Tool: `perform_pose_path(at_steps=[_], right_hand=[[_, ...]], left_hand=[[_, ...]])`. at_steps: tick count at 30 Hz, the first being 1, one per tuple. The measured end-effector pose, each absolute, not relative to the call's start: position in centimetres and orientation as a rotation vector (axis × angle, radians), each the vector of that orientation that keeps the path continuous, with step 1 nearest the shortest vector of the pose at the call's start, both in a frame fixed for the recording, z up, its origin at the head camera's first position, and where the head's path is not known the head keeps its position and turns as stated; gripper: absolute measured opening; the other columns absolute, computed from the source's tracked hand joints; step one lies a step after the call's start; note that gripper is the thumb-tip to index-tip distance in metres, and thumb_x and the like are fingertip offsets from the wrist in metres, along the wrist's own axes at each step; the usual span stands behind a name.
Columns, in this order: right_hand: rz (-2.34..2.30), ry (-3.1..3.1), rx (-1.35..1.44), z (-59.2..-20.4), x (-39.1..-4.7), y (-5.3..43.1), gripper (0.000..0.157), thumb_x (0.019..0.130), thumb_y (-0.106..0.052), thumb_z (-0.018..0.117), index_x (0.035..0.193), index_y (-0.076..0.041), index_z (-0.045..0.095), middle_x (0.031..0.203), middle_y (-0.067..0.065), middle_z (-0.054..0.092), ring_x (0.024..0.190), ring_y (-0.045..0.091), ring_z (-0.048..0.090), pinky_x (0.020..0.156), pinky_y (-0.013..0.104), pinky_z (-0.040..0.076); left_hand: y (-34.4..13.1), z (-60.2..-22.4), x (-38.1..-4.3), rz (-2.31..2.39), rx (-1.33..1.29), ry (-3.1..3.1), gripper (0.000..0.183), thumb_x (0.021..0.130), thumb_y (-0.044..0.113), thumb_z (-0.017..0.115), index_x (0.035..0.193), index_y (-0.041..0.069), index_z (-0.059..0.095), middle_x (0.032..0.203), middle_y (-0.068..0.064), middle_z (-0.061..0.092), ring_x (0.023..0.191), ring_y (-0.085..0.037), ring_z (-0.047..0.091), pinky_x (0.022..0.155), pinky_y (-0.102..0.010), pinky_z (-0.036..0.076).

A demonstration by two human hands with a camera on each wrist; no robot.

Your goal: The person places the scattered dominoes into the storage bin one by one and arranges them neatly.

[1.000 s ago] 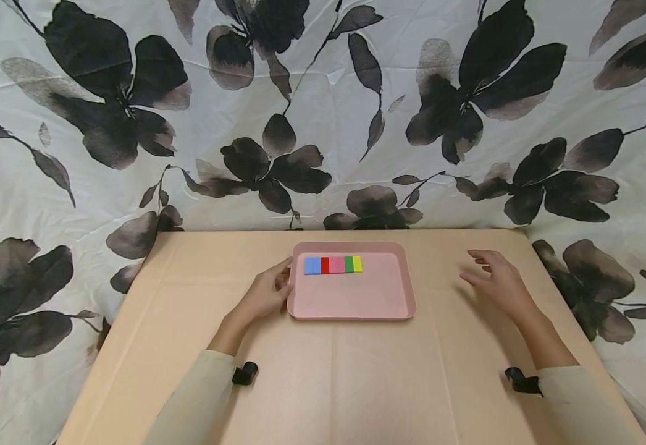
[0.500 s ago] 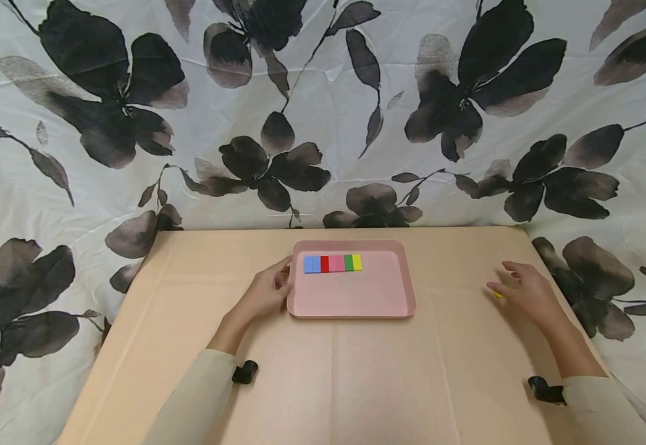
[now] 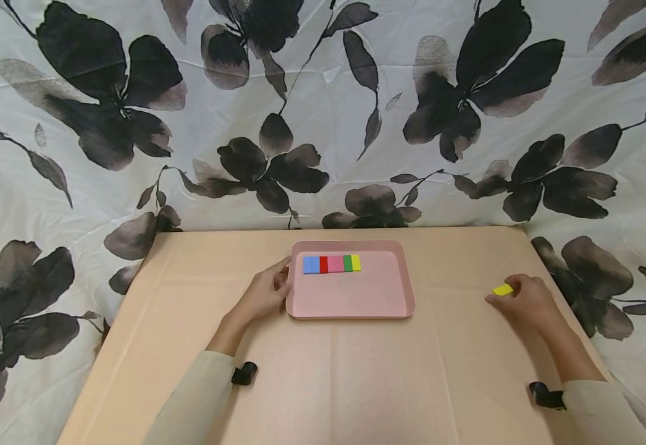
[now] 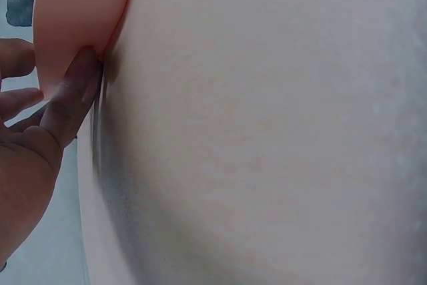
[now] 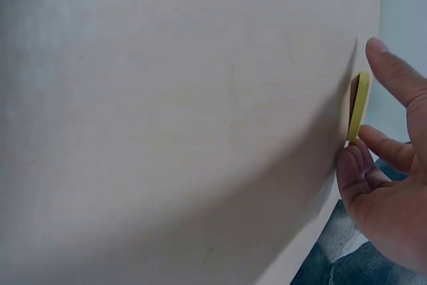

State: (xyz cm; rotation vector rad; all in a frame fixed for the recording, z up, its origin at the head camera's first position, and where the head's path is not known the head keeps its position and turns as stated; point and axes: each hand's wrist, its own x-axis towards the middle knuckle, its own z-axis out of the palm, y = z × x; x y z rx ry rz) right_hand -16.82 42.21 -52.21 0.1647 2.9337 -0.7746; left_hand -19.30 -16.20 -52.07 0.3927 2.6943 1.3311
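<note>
A pink tray (image 3: 351,300) lies on the table, holding a row of coloured blocks along its upper left part: blue (image 3: 311,265), red (image 3: 323,265), pink (image 3: 335,264), green (image 3: 348,264) and yellow (image 3: 356,263). My left hand (image 3: 264,292) holds the tray's left edge; in the left wrist view the thumb (image 4: 80,81) lies against its outer wall and fingertips meet the rim. Off to the right, my right hand (image 3: 528,301) pinches a separate flat yellow block (image 3: 503,290). The right wrist view shows that block (image 5: 359,108) tilted, with fingertips at its lower end.
A tan-covered table (image 3: 384,377) spreads around the tray. Behind and beside it hangs white cloth with dark flowers (image 3: 273,170). Black wrist cameras (image 3: 244,373) sit at both sleeve cuffs.
My right hand has moved right and nearer the body, and now lifts a yellow block into plain sight. The left hand stays at the tray, and the row of blocks is unchanged.
</note>
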Motion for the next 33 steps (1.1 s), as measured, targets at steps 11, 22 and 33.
perform_pose_path(at_steps=[11, 22, 33], right_hand=[[-0.759, 2.965, 0.177, -52.3, -16.7, 42.2, 0.067, 0.093, -0.031, 0.076, 0.126, 0.021, 0.051, 0.112, 0.037, 0.049, 0.095, 0.046, 0.054, 0.08, 0.051, 0.055], [-0.79, 2.948, 0.175, -51.4, -16.8, 41.8, 0.065, 0.092, -0.03, 0.078, 0.127, 0.019, 0.052, 0.109, 0.033, 0.05, 0.093, 0.04, 0.055, 0.072, 0.035, 0.054], [-0.795, 2.972, 0.064, -50.1, -18.3, 39.0, 0.06, 0.089, -0.023, 0.08, 0.126, 0.016, 0.055, 0.108, 0.029, 0.05, 0.094, 0.038, 0.053, 0.075, 0.036, 0.055]], left_hand=[[-16.2, -51.7, -19.4, 1.351, 0.413, 2.688, 0.068, 0.096, 0.004, 0.064, 0.158, 0.002, 0.039, 0.13, -0.02, 0.066, 0.088, -0.018, 0.064, 0.072, -0.025, 0.05], [-16.3, -51.8, -19.5, 1.32, 0.418, 2.7, 0.068, 0.097, 0.006, 0.065, 0.159, 0.003, 0.038, 0.127, -0.019, 0.066, 0.085, -0.016, 0.06, 0.073, -0.027, 0.049], [-16.4, -51.9, -19.5, 1.331, 0.408, 2.691, 0.067, 0.097, 0.005, 0.065, 0.159, 0.004, 0.039, 0.13, -0.018, 0.065, 0.085, -0.016, 0.061, 0.072, -0.027, 0.05]])
